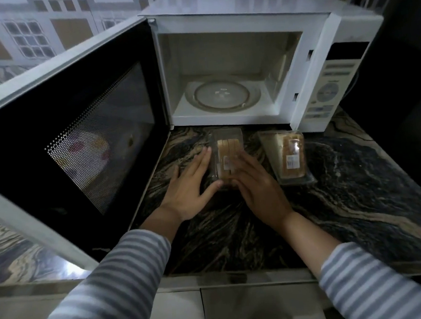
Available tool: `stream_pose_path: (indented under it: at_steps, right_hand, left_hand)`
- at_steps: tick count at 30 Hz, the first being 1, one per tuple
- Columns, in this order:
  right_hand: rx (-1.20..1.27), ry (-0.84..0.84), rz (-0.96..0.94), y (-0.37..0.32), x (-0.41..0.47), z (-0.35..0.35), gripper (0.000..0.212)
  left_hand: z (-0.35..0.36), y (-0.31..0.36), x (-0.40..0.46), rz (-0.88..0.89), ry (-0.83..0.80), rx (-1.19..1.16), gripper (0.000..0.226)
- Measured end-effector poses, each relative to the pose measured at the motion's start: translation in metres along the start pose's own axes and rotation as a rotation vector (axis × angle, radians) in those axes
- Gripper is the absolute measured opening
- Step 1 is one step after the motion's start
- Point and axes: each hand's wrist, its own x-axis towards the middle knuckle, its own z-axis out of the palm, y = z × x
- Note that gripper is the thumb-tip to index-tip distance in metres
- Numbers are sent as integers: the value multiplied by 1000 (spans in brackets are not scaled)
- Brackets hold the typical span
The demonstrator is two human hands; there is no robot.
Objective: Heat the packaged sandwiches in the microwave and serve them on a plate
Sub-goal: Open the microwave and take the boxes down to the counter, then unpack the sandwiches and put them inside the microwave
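I saw the microwave (247, 63) standing at the back of the dark marbled counter (358, 198), its door (76, 134) swung wide to the left. The glass turntable (222, 95) inside carried nothing. Two packaged sandwiches lay on the counter just in front of the oven, both outside it. The nearer pack (225, 158), a clear plastic wedge with bread slices showing and a small label, sat between my two hands. My left hand (191, 186) lay with fingers spread against the pack's left side, thumb touching its near corner. My right hand (259, 183) pressed against the right side, fingers lying over the top of the plastic. Both hands touched the pack loosely, neither clenched, and I could not tell whether it had left the counter. The second pack (290, 158) rested just beside the first, to its right, untouched, below the control panel (330, 92). Striped sleeves (113, 287) covered both forearms. Patterned tiles (28, 40) lined the wall behind.
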Motion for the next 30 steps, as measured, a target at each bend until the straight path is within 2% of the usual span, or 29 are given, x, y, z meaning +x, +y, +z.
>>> stream_pose_path:
  at_steps: [2,5,8,10,13,15,18,23,26,30]
  right_hand:
    - [66,96,129,-4,3,-7,35]
    - [214,235,452,-12,4,-15,41]
    - [221,188,652,-13,6,-12,45]
    - [190,98,665,-15,12,-8,45]
    - [164,78,633,-23,34,-3,40]
    - [137,8,634,-26,52,-1,50]
    - [137,-120,758,-25,72,2,61]
    - [0,-123,744,-24,83,9,32]
    - [-55,-184,779,-22,88,7,31]
    - [21,-129,852,-18,98,-3,30]
  left_hand:
    - [-6,3,7,38,58,-30,72]
    - [-23,10,22,66,98,-110,69]
    - [-43,17,40,99,158,-123,58]
    - [-54,22,52,61,116,-162,49]
    - [-66,29,66,35,90,-232,48]
    - [-72,30,74,25,98,-282,48]
    - [-78,28,80,41,89,-306,48]
    - [-77,23,82,33,52,-328,53]
    - [-75,20,81,12,76,-389,49]
    - [-75,21,77,22,60,-374,47]
